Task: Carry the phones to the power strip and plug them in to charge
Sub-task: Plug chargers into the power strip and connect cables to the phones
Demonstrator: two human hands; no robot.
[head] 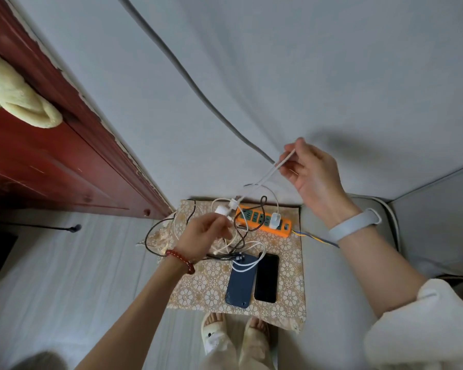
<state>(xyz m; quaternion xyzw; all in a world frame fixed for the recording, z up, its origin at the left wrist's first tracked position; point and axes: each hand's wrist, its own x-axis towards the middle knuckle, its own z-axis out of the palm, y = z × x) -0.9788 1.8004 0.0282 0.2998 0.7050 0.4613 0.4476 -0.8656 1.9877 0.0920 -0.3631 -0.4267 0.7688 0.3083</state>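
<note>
Soft, even daylight; a faint shadow on the wall point(332, 145); wide-angle bending and slight blur at edges.

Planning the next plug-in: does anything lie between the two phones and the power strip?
Yes. A tangle of black and white cables lies on the cloth between the phones and the power strip; one white loop drapes over the blue phone.
</note>
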